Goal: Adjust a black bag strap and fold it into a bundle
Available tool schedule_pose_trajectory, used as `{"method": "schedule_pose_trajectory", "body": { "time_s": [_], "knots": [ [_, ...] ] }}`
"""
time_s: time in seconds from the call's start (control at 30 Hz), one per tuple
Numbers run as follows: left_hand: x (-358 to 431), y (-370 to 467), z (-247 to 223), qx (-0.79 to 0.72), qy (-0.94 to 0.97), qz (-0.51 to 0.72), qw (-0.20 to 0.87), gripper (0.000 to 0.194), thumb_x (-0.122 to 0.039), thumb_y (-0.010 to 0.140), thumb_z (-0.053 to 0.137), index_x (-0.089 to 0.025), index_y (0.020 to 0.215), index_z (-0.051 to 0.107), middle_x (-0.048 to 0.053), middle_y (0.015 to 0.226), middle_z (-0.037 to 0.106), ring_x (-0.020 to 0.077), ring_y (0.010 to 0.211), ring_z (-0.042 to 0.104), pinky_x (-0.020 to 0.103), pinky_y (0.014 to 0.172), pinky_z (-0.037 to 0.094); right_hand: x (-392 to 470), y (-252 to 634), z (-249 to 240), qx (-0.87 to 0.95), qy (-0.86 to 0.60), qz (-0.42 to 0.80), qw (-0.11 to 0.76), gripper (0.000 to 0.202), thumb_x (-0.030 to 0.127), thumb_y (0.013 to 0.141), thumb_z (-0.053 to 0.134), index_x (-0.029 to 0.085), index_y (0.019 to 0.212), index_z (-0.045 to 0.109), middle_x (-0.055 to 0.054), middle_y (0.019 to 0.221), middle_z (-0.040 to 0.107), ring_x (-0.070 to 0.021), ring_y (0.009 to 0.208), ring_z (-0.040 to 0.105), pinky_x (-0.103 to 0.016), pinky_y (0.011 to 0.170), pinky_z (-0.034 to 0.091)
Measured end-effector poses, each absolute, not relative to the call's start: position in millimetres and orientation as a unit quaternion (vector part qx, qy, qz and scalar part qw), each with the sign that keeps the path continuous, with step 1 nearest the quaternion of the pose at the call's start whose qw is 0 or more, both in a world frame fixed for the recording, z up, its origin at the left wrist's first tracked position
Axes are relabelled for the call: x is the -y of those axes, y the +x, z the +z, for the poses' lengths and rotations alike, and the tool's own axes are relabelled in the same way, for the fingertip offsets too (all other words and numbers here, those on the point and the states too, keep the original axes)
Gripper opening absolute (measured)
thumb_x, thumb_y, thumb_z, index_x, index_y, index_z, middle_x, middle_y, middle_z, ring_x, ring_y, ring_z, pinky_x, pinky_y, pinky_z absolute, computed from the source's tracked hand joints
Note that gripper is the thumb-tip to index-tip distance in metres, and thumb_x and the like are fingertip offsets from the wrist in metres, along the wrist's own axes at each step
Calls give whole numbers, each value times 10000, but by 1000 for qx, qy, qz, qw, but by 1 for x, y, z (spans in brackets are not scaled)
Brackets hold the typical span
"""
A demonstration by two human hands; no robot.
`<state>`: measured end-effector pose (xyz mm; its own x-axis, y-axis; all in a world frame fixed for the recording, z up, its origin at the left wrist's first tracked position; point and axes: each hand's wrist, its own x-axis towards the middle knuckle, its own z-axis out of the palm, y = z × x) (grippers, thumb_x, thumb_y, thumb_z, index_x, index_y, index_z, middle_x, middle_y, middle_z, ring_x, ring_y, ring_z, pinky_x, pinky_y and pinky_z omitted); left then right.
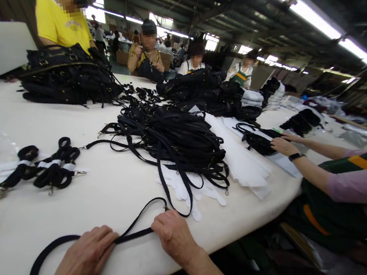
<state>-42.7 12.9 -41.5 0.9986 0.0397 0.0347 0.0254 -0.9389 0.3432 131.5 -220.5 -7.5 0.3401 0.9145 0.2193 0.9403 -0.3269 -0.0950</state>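
Note:
A black bag strap [49,250] lies along the table's front edge, looped round at its left end. My left hand [91,246] presses on it with the fingers bent over the strap. Farther right, my right hand [172,231] is closed round the same strap, close to a small metal clasp. A thinner stretch of strap arcs between the two hands. Just beyond my right hand rises a big heap of black straps [177,138]. To the left sit several folded strap bundles [60,165] with white bands and metal hooks.
Piled black bags [63,76] stand at the far left, more bags [197,90] behind the straps. White sheets [236,157] and white gloves [190,190] lie right of centre. On the right a co-worker's hands [284,144] handle a black bag [258,141]. Other people work across the table.

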Motion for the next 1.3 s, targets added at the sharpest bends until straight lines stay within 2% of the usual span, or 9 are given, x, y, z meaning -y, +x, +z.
{"method": "schedule_pose_trajectory", "body": {
  "time_s": [0.13, 0.3, 0.73, 0.83, 0.93, 1.0, 1.07, 1.2, 1.3],
  "knots": [
    [-16, -52, -47, -9, 986, 45, 161, 288, -375, 973, 478, -324, 1225, 609, 43, 1159, 677, 211, 1022, 652, 354, 868, 514, 230, 137, -12, 565, -814, -67, 119, 125, 89, 873, 547, 204, 822, 548, -3, 833, 608, -176, 804, 492, -316, 733, 335],
    [-15, -56, -48, -9, 987, 66, 148, 308, -389, 946, 527, -345, 1239, 610, 31, 1187, 691, 224, 1042, 663, 354, 892, 523, 243, 145, -11, 539, -820, -67, 180, 143, 99, 919, 492, 201, 944, 590, -45, 1105, 656, -187, 1004, 554, -333, 863, 363],
    [-25, -66, -61, 2, 986, 113, 122, 314, -430, 910, 578, -370, 1211, 645, 4, 1170, 725, 224, 1049, 682, 329, 912, 530, 254, 166, -7, 474, -870, -42, 128, 174, 118, 924, 498, 224, 888, 631, -17, 800, 649, -188, 800, 564, -321, 757, 388],
    [-27, -68, -65, 3, 985, 114, 128, 284, -405, 914, 572, -369, 1180, 662, 0, 1130, 734, 215, 1020, 689, 313, 894, 526, 247, 170, 12, 506, -847, 17, 160, 219, 127, 883, 578, 250, 1059, 618, -14, 1021, 691, -180, 974, 596, -328, 881, 408],
    [-26, -66, -63, 10, 985, 110, 132, 283, -354, 922, 553, -358, 1186, 655, 6, 1106, 737, 206, 994, 693, 302, 873, 528, 226, 163, 30, 583, -792, 54, 172, 599, 300, 787, 751, 282, 1325, 486, -55, 1402, 546, -227, 1267, 482, -403, 1062, 344],
    [-26, -64, -61, 20, 985, 109, 131, 293, -293, 918, 533, -350, 1178, 657, 12, 1089, 741, 205, 974, 697, 296, 844, 535, 205, 151, 33, 636, -754, 60, 155, 777, 425, 731, 796, 281, 1392, 413, -74, 1488, 462, -255, 1359, 390, -446, 1118, 293],
    [-28, -66, -62, 30, 985, 114, 125, 329, -233, 901, 509, -344, 1172, 658, 16, 1070, 747, 208, 949, 704, 290, 809, 545, 184, 137, 27, 675, -723, 57, 137, 704, 450, 766, 763, 286, 1363, 429, -56, 1419, 535, -236, 1345, 401, -456, 1141, 266],
    [-45, -79, -83, 28, 982, 137, 127, 411, -175, 857, 505, -368, 1194, 639, -11, 1053, 748, 190, 937, 708, 275, 838, 553, 166, 123, -7, 677, -726, 21, 121, 159, 223, 914, 583, 277, 1063, 597, 28, 968, 704, -157, 1012, 578, -442, 1154, 236],
    [-58, -92, -101, -4, 977, 146, 157, 384, -224, 884, 498, -383, 1212, 619, -12, 1066, 734, 193, 949, 698, 293, 862, 553, 181, 130, -27, 623, -769, -16, 143, 194, 122, 903, 548, 279, 983, 630, 41, 868, 698, -136, 865, 578, -420, 1132, 250]
  ]
}}
